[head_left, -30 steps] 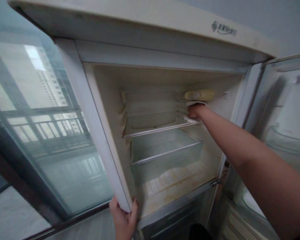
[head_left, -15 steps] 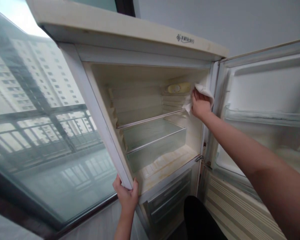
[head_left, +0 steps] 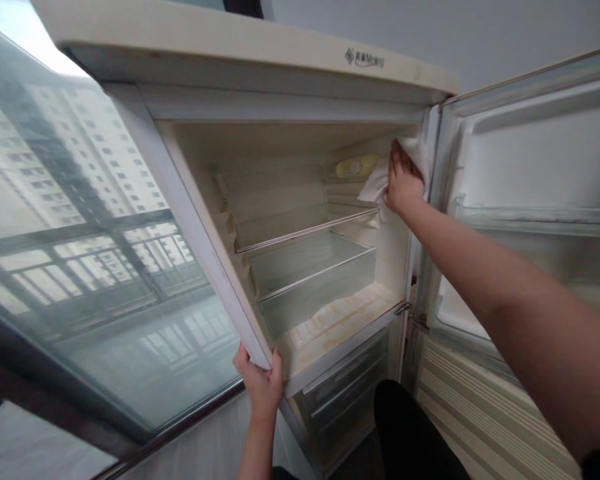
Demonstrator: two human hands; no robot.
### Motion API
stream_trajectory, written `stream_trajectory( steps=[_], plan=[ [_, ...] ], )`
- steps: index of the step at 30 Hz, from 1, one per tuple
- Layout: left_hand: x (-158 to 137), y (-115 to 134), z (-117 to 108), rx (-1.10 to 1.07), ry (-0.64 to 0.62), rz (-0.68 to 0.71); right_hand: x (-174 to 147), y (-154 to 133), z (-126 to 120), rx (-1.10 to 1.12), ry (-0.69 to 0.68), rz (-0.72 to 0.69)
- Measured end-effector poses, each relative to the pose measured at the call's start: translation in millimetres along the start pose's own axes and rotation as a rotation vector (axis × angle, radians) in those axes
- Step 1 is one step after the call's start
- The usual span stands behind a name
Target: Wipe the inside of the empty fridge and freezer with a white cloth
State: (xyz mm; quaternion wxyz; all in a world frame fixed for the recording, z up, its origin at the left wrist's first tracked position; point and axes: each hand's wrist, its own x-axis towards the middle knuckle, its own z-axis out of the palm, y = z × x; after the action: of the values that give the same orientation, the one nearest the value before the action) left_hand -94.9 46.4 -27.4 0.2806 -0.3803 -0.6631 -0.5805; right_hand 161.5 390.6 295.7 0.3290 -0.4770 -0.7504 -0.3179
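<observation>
In the head view, the right hand (head_left: 405,181) holds a white cloth (head_left: 373,183) under its straightened fingers, against the right inner wall of a Meiling refrigerator (head_left: 260,40), near the front edge of its upper compartment. The cloth is thin and crumpled, one corner hanging left of the hand, the rest bunched up beside the fingers. The left hand (head_left: 261,381) grips the lower left front edge of the cabinet, its thumb inside and its fingers outside. The refrigerator looks aged: cream top trim, yellowish liner, brownish stains across the compartment floor (head_left: 337,320). A yellowed control housing (head_left: 356,168) with a round dial sits just left of the cloth. Below it runs a glass shelf (head_left: 307,231); the upper door (head_left: 540,153) stands open at right.
</observation>
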Motion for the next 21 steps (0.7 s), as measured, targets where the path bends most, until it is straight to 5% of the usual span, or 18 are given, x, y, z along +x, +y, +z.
stream_trajectory(
  steps=[18, 21],
  plan=[
    [-0.1, -10.7, 2.3, -0.016, -0.01, 0.012, -10.4, 12.3, 6.6, 0.135, 0.033, -0.021],
    [0.0, -8.1, 2.3, -0.025, -0.017, 0.012, -18.3, -1.1, 2.3, 0.17, 0.066, 0.069]
  ],
)
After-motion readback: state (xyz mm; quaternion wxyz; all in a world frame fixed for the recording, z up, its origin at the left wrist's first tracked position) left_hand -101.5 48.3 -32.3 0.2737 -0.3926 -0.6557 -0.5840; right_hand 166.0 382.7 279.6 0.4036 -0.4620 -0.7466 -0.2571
